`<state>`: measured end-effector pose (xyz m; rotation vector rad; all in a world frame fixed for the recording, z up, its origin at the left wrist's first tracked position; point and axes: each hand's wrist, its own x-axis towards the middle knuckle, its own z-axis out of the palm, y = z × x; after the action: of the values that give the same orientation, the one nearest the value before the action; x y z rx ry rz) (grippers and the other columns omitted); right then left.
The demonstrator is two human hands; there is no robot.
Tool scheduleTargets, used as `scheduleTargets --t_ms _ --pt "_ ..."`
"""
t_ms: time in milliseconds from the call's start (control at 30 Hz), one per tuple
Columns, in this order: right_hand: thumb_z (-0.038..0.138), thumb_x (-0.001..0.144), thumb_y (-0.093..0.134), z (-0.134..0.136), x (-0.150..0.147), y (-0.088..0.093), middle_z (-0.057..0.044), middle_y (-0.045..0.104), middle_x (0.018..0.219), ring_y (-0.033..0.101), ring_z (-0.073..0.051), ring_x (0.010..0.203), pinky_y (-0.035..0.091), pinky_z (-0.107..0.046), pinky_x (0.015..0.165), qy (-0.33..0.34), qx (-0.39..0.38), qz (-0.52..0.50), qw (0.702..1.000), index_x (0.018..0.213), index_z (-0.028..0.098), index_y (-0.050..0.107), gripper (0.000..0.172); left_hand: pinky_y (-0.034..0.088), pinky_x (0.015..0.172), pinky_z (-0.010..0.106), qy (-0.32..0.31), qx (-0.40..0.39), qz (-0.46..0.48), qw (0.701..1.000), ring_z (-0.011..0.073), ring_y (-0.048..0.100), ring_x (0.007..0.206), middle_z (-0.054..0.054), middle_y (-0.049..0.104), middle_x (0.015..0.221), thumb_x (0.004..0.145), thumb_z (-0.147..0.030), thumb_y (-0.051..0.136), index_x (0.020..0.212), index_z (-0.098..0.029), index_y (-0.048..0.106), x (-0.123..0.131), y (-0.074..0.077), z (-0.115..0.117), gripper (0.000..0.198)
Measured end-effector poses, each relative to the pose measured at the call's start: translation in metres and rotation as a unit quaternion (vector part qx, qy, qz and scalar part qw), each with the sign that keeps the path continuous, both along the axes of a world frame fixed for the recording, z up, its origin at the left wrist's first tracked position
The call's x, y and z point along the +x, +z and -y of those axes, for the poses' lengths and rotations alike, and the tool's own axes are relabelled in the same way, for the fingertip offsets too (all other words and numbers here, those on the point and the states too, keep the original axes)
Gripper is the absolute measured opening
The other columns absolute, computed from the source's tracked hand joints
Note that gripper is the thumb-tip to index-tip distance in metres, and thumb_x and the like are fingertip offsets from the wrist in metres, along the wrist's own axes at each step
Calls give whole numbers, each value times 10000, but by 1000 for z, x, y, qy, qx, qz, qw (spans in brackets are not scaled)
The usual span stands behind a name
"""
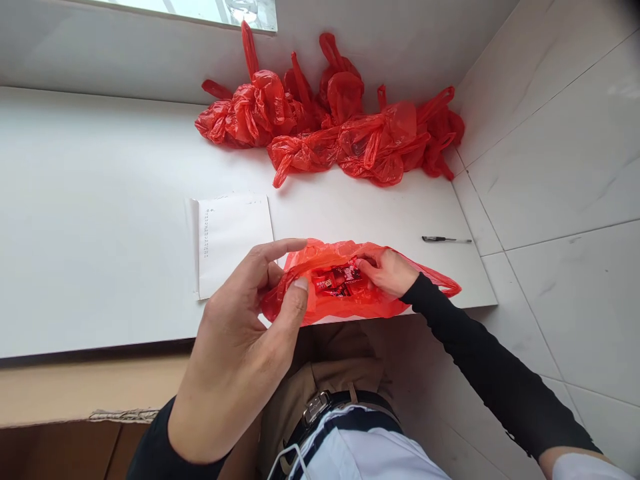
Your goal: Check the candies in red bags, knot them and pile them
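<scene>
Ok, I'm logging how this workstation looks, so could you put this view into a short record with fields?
Left grip: at the left end of the open red bag, thumb and index finger spread
Right grip: inside the bag's mouth, fingers at the small red packets; whether it pinches one is unclear
Surface: white table
Back of table: knotted red bags bunched together
Left of open bag: white paper, column of small writing
Right side: pen, lying flat
Lower left: cardboard below the table edge
</scene>
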<state>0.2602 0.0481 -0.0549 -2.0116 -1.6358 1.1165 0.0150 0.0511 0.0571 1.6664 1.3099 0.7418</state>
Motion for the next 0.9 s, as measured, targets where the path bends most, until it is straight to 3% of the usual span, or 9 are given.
scheduleTargets --t_ms 133,333,600,800,900 --pt "342 945 482 3 5 9 34 597 545 581 -159 524 416 -288 566 -9 0 17 1000 874 198 682 257 414 534 209 7 -2 7 1000 95 499 605 -62 513 703 915 -275 658 1244 -298 649 -1 0 -2 330" --pt "343 988 502 8 14 22 21 636 524 634 -177 523 513 -280 561 -80 -69 -76 992 1260 142 598 352 435 567 212 16 3 8 1000 99 488 610 -58 500 705 907 -266 657 1217 -298 665 0 -1 -3 312" --pt "249 997 526 8 11 22 36 606 503 631 -147 491 537 -222 490 -100 -95 -196 971 1245 101 551 289 456 609 199 16 -3 10 1000 93 482 617 -60 496 716 900 -268 672 1216 -322 664 -2 -3 -2 321" --pt "261 996 523 7 11 22 21 627 533 651 -167 517 567 -262 541 -105 -111 -197 968 1310 73 524 366 460 601 223 16 -3 11 1000 110 482 621 -51 503 721 898 -256 658 1240 -301 655 -2 -3 -3 345" --pt "297 995 512 5 8 21 4 653 566 676 -198 559 576 -311 605 -90 -99 -129 983 1324 83 551 395 456 600 234 16 -4 9 1000 116 484 622 -47 504 720 895 -261 659 1227 -302 659 -1 -3 -3 334"
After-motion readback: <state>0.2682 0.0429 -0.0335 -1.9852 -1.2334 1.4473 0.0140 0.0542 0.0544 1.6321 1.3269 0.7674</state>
